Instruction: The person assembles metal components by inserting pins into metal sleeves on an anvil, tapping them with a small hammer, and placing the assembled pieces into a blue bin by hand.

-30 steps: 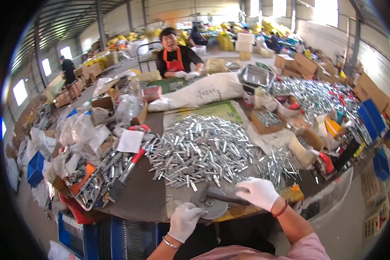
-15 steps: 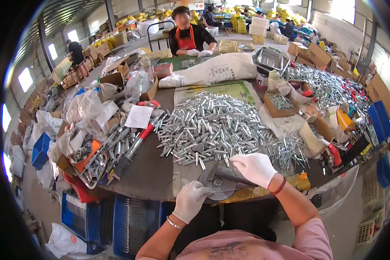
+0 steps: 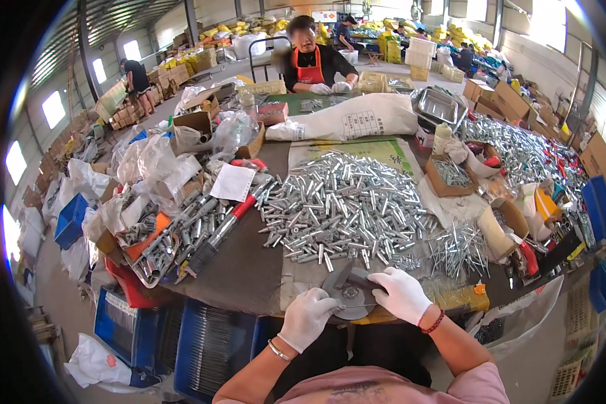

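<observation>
A round grey metal disc [image 3: 354,311] lies at the table's near edge, in front of me. Across its far side rests a hammer [image 3: 363,279], head to the left and dark handle to the right. My right hand [image 3: 404,296], in a white glove, has its fingers closed round the end of that handle; the fingertips are partly hidden. At the disc's left edge, my gloved left hand [image 3: 308,318] pinches a thin metal rod [image 3: 358,306], which reaches right across the disc. Just beyond lies a large heap of silvery metal sleeves [image 3: 347,205].
Thin metal pins [image 3: 456,250] lie in a pile to the right of the heap. Red-handled tools [image 3: 232,219] and plastic bags crowd the left. A long white sack [image 3: 357,118] crosses the table's far part. Blue bins [image 3: 212,350] stand below the near edge. Opposite sits a co-worker [image 3: 313,64] in a red apron.
My right hand has come down from above the disc's right side and closed on the hammer handle. My left hand still pinches the rod at the disc. The view has shifted slightly.
</observation>
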### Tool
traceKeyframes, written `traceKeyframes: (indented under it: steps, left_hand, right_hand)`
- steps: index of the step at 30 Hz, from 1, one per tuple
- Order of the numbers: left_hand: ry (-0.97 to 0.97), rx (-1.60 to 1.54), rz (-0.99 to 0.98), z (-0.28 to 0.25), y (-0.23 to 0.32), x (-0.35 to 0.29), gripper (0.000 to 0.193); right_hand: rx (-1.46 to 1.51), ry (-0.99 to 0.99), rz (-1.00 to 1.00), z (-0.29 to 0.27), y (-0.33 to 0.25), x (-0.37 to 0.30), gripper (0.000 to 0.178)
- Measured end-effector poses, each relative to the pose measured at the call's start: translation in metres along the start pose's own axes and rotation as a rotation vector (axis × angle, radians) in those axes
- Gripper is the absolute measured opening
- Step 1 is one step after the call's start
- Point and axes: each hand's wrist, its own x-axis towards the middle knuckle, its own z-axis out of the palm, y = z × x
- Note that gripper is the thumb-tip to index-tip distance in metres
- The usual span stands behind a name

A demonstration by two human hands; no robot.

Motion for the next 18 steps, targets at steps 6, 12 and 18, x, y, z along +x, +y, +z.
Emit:
traceKeyframes:
  steps: [6, 12, 18]
  left_hand:
    - [-0.045, 0.021, 0.035, 0.002, -0.012, 0.002, 0.015]
    - [0.035, 0.010, 0.049, 0.004, -0.016, 0.009, 0.016]
    - [0.001, 0.012, 0.043, 0.006, -0.017, 0.008, 0.020]
  right_hand:
    - [0.213, 0.239, -0.057, -0.019, -0.020, -0.020, 0.038]
    - [-0.004, 0.069, -0.112, -0.027, -0.029, -0.046, 0.054]
    - [0.076, 0.259, -0.212, -0.014, -0.035, -0.052, 0.057]
